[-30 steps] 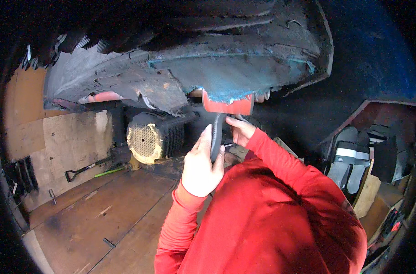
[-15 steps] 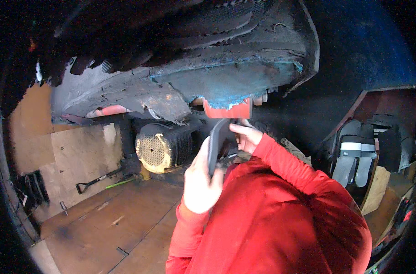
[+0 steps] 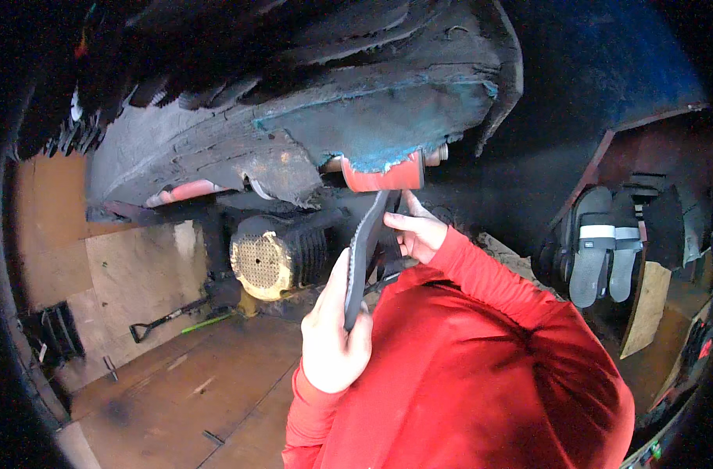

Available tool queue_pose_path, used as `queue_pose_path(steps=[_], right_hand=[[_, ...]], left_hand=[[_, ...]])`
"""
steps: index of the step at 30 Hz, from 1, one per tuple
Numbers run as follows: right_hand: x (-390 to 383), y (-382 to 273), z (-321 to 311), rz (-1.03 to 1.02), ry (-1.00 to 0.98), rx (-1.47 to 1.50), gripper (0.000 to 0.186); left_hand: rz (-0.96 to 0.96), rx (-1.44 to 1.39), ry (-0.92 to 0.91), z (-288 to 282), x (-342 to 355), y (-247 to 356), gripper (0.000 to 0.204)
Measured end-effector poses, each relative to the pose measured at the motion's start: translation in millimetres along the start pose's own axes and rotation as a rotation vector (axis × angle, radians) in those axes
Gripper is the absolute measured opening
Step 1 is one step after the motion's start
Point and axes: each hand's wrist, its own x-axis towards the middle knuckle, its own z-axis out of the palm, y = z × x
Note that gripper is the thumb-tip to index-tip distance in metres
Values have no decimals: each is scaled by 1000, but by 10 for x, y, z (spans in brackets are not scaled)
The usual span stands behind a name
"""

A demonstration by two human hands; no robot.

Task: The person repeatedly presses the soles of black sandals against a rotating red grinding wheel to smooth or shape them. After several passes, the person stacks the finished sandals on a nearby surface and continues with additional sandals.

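In front of my chest I hold a dark grey sandal (image 3: 360,273) seen edge-on, with a ridged rim along its sole. The lower end is gripped by my left hand (image 3: 335,344), thumb on one side and fingers on the other. My right hand (image 3: 420,232) pinches it near its upper end, where its far side is partly hidden. That upper end meets, or nearly meets, the lower edge of a red sanding drum (image 3: 383,177). Above the drum hangs a torn, dust-blackened hood with a blue-edged cloth flap (image 3: 388,125).
Left of my hands stands a dusty motor (image 3: 263,262) with a perforated yellowish cover. Several grey slide sandals with white straps (image 3: 595,250) hang at the right beside a wooden board (image 3: 646,309). A black-handled tool (image 3: 165,319) and a green stick (image 3: 206,323) lie at the left.
The sandal has tilted and shifted slightly left and down at its lower end, with my left hand. My right hand stays near the drum. The whole view has shifted slightly.
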Motion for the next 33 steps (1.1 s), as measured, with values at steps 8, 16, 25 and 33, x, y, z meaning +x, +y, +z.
queue_pose_path(steps=[8,16,25,33], right_hand=[[-9,-56,-34,10,67,-8,100],[-119,-2,3,-36,0,52,117],[-62,-18,-158,44,71,-113,98],[-174,-53,-203,-34,-4,-162,105]], left_hand=[[7,-31,-34,31,38,164,69],[25,-98,-9,58,-394,-181,73],[37,-94,7,109,-295,16,70],[49,-145,29,304,-537,-320,75]])
